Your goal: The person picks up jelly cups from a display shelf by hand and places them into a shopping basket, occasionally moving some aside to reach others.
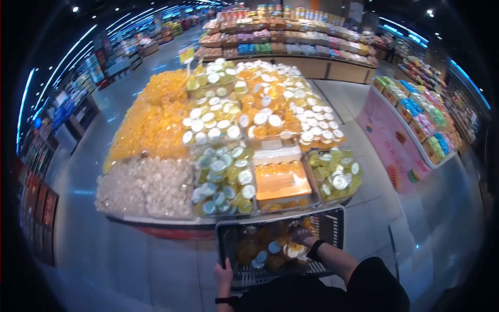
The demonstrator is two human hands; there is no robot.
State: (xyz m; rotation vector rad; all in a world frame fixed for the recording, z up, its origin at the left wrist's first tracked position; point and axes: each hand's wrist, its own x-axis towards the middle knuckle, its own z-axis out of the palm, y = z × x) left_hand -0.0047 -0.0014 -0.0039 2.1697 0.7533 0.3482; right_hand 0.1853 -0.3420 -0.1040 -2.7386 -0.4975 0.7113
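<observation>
My left hand (pixel 223 275) is wrapped round the left rim of a black shopping basket (pixel 332 226) at the front edge of the display. Down inside the basket is my right hand (pixel 301 235), among orange jelly cups (pixel 262 256) with white and pale lids. Its fingers are dark and blurred, so whether they grip a cup cannot be made out. Beyond the basket stands an orange box (pixel 283 180) in a compartment, between green jelly cups (pixel 222 177) on its left and more green jelly cups (pixel 338 174) on its right.
Clear, whitish packs (pixel 148 187) and orange packs (pixel 156 114) fill the display's left side. White-lidded orange cups (pixel 267 99) are heaped at the back. A pink-sided stand (pixel 387 135) is on the right. Shelves of goods (pixel 286 36) rise behind, with tiled floor between.
</observation>
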